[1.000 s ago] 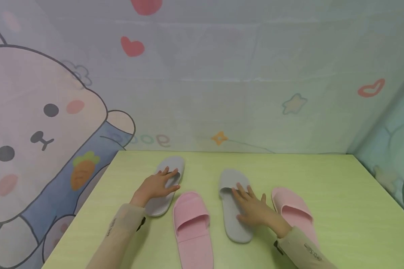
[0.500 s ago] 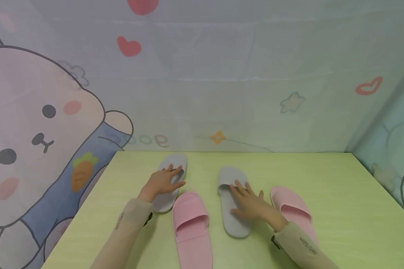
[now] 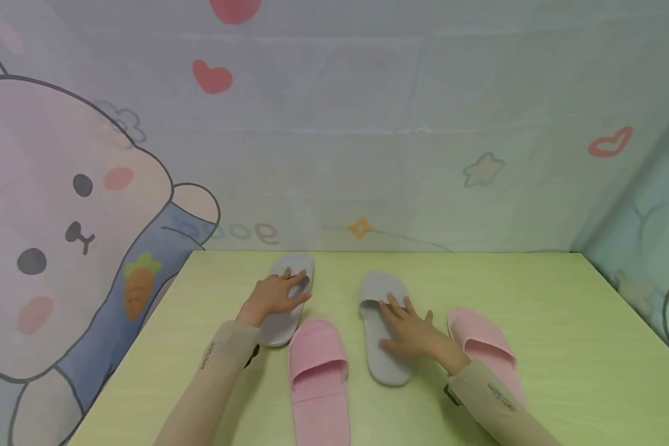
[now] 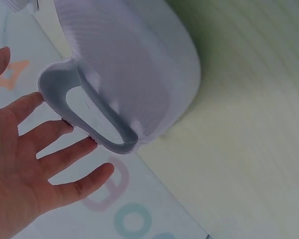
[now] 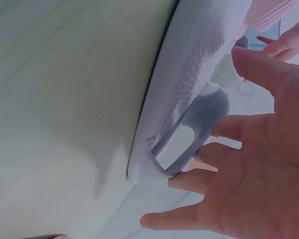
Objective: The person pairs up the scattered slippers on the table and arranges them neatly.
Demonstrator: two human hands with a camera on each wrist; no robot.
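Two grey slippers lie on the light green table, toes toward the back. My left hand (image 3: 273, 294) is over the left grey slipper (image 3: 279, 328), its fingers spread at the strap opening. In the left wrist view those straight fingertips touch the edge of the strap (image 4: 129, 64). Over the right grey slipper (image 3: 380, 288), my right hand (image 3: 415, 333) also has its fingers spread. Its fingertips meet the strap edge in the right wrist view, where the strap (image 5: 204, 112) stands arched above the sole. Neither hand curls round anything.
A pink slipper (image 3: 319, 356) lies between the grey ones, nearer the front. Another pink slipper (image 3: 482, 331) lies to the right, partly behind the right forearm. The table (image 3: 563, 322) ends at a printed cloth backdrop (image 3: 334, 155) with a cartoon bear at left.
The left grey slipper has slid right and slightly back under my left hand. The right grey slipper has slid slightly back with my right hand. The pink slippers stay in place.
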